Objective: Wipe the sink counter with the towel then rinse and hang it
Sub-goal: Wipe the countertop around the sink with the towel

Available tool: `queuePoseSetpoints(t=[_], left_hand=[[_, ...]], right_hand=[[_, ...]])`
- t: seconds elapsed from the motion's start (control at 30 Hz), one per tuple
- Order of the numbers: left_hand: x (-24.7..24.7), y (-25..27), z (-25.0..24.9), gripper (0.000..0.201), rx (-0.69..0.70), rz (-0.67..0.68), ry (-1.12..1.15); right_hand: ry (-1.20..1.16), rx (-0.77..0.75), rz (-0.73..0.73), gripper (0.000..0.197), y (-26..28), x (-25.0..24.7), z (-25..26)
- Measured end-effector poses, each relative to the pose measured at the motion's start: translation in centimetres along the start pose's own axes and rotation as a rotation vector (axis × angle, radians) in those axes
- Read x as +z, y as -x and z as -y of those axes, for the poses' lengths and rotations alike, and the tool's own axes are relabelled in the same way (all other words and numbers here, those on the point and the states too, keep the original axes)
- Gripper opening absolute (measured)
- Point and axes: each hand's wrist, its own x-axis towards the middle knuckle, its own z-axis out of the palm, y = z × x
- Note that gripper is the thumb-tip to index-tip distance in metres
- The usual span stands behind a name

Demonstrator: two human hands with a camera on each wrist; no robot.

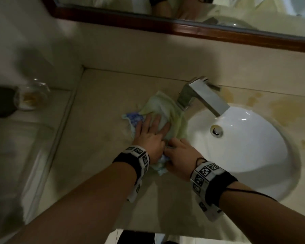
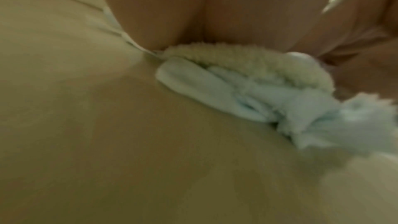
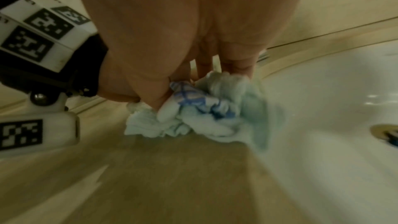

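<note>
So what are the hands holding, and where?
The towel: left hand presses flat on its middle, right hand bunches its near end.

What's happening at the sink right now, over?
Left hand flat on towel. Right hand gripping its bunched end. Towel on counter, beside faucet. Nothing blocking.

Plenty of bare worktop (image 1: 99,95) left of the towel (image 1: 163,110). The faucet (image 1: 199,95) stands just beside the towel's far right edge, with the sink bowl (image 1: 245,147) dropping away right. A glass jar (image 1: 32,95) sits well apart on the far-left ledge.
</note>
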Motion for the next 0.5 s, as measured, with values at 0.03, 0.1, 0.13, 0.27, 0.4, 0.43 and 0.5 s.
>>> queuePoseSetpoints(t=[0.03, 0.1, 0.13, 0.27, 0.4, 0.43, 0.5], left_hand=[[0.2, 1.4, 0.4, 0.065, -0.020, 0.010, 0.017], [0.7, 4.3, 1.7, 0.062, -0.078, 0.004, 0.062], [1.0, 5.8, 2.5, 0.060, -0.119, -0.008, 0.094], [2.7, 11.9, 5.6, 0.057, -0.343, -0.063, 0.168], [3.4, 15.0, 8.1, 0.058, -0.497, -0.078, 0.195], [3.4, 15.0, 8.4, 0.058, -0.516, -0.073, 0.204], [3.5, 14.2, 8.8, 0.060, -0.554, -0.066, 0.189]], right_hand=[[0.034, -0.041, 0.010, 0.037, 0.5, -0.1, 1.1], [0.096, -0.139, 0.034, 0.041, 0.8, -0.1, 3.3], [0.124, -0.191, 0.042, 0.042, 0.7, 0.1, 4.4], [0.216, -0.367, 0.114, 0.047, -0.8, 0.9, 8.9], [0.268, -0.483, 0.126, 0.052, -2.7, 0.4, 12.1], [0.270, -0.495, 0.130, 0.049, -3.4, 0.1, 12.2], [0.277, -0.514, 0.138, 0.045, -4.7, -0.4, 11.9]])
